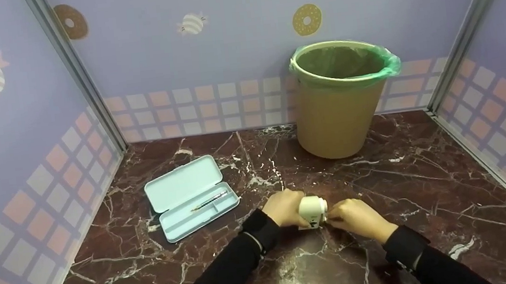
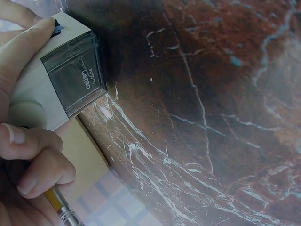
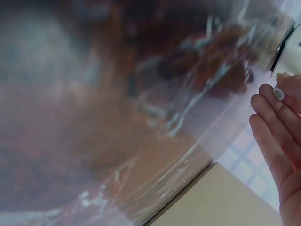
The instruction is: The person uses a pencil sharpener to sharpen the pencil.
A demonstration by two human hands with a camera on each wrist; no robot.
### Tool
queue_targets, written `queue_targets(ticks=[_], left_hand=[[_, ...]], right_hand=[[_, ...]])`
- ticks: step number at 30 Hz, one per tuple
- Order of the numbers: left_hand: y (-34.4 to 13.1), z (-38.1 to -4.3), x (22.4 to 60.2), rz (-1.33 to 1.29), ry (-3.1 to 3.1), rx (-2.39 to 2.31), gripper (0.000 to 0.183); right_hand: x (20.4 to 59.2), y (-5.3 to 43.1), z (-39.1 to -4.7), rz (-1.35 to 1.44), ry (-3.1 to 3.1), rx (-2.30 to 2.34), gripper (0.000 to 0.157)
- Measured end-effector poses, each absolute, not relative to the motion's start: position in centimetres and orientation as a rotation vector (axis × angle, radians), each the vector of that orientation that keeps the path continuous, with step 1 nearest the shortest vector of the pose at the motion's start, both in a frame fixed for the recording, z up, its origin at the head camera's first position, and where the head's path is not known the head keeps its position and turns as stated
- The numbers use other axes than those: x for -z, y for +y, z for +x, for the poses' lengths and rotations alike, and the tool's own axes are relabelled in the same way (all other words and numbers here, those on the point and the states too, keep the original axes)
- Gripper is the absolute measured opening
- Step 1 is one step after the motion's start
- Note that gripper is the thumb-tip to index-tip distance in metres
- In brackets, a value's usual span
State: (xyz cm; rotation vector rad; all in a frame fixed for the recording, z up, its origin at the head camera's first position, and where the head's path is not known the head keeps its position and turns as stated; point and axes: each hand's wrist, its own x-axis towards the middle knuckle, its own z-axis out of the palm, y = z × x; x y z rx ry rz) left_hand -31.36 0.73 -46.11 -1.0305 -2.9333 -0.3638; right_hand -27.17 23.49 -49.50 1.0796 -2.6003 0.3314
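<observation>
My left hand (image 1: 283, 208) grips a white pencil sharpener (image 1: 310, 207) on the tabletop, its thumb across the near side. In the left wrist view, the sharpener has a clear smoky drawer (image 2: 77, 70). A yellow pencil with a metal ferrule (image 2: 69, 217) sticks out from under the curled left fingers; its other end is hidden. On the sharpener's right side my right hand (image 1: 357, 215) pinches the small white crank knob (image 3: 278, 94) between thumb and fingertips. The crank arm itself is mostly hidden.
An open light blue pencil case (image 1: 188, 219) with a sharpened pencil (image 1: 209, 201) inside lies to the left. At the back right stands a tan waste bin (image 1: 340, 118) lined with a green bag (image 1: 388, 69). Patterned walls enclose the marbled tabletop (image 1: 266, 272) on three sides.
</observation>
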Motion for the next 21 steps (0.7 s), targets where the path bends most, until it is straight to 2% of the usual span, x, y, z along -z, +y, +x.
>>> queue_targets(ticks=[10, 17, 21], left_hand=[[0.7, -31.3, 46.2, -1.028, -2.934, 0.393, 0.044], [0.8, -31.3, 46.1, -1.025, -2.941, 0.398, 0.042], [0.8, -31.3, 46.0, -1.014, -2.947, 0.401, 0.042]], right_hand=[[48.6, 23.5, -25.3, 1.142, -2.503, -0.289, 0.018], [46.8, 23.6, -24.4, 1.182, -2.476, -0.299, 0.012], [45.4, 23.7, -24.3, 1.194, -2.447, -0.298, 0.016]])
